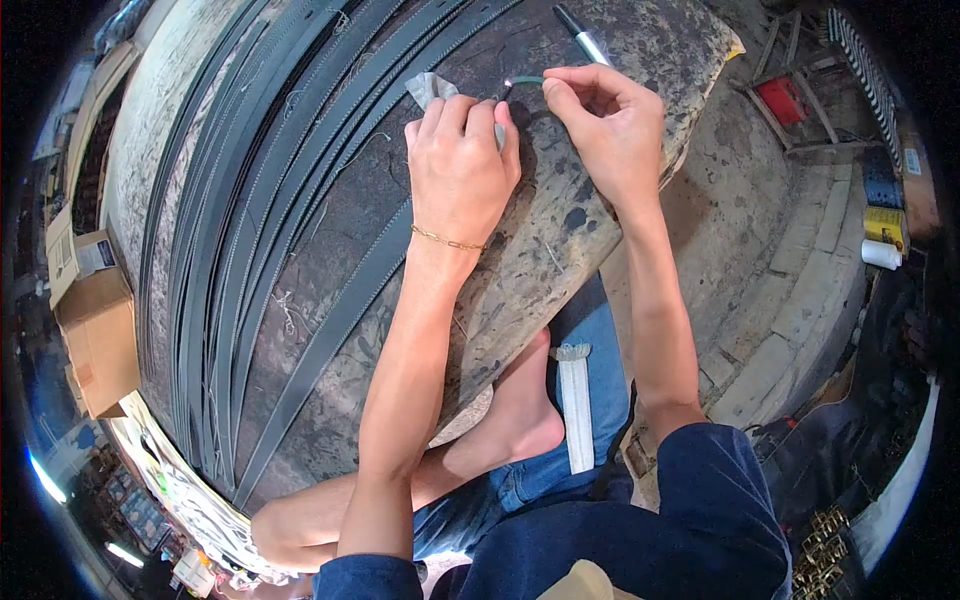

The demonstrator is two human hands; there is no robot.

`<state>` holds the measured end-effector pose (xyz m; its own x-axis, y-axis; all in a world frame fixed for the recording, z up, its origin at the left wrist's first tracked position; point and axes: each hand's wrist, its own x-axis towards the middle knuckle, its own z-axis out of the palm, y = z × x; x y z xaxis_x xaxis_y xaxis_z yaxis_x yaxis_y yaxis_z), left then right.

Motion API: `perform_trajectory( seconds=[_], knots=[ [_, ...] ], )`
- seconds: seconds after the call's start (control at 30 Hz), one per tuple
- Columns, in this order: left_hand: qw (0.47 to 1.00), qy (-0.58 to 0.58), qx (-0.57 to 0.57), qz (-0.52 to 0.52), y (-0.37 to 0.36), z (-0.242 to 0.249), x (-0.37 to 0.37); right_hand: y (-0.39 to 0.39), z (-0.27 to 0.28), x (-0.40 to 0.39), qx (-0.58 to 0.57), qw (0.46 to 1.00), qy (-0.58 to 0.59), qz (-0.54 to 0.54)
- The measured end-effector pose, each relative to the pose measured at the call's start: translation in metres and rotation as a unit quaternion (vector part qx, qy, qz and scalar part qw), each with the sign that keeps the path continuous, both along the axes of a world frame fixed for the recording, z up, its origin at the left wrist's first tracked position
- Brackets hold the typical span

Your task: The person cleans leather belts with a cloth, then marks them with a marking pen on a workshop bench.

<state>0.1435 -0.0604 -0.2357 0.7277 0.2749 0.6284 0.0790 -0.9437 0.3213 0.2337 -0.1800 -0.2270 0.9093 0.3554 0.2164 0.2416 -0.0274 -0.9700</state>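
Note:
My left hand [462,150] is closed, knuckles up, above the worktop [560,230]; what it grips is mostly hidden, and I cannot tell its kind. A dark tip with a small bright spot shows beyond its thumb. At its knuckles a crumpled pale grey cloth [428,88] sticks out. Between thumb and forefinger, my right hand [608,115] pinches a thin green strip [527,80], whose far end meets the bright spot. One dark stitched strap [330,345] runs up toward my left wrist. Just past my right fingers lies a marker [582,36] with a silver barrel.
Many long dark stitched straps [255,190] lie side by side across the left of the stained worktop, with loose threads among them. A cardboard box [98,330] stands at far left. Right of the worktop's edge is a brick floor [745,365] with a wooden frame [790,95] beyond.

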Motion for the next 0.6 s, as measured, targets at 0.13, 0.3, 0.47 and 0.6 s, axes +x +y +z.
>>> perform_trajectory(
  seconds=[0.13, 0.3, 0.47, 0.6],
  knots=[
    [1.0, -0.004, -0.006, 0.002, -0.0005, 0.0007, -0.0003, 0.0008, -0.0027, 0.0004, 0.015, 1.0, 0.006, -0.004],
    [1.0, -0.001, -0.005, 0.001, -0.0001, 0.0006, -0.0002, 0.0007, -0.0052, 0.0007, 0.016, 1.0, 0.008, -0.001],
    [1.0, -0.004, -0.007, 0.006, -0.0008, 0.0001, -0.0002, 0.0006, -0.0026, -0.0005, 0.011, 1.0, 0.014, 0.0],
    [1.0, -0.005, -0.009, 0.006, -0.0004, -0.0009, 0.0001, 0.0012, -0.0044, 0.0002, -0.001, 1.0, 0.001, -0.003]
  ],
)
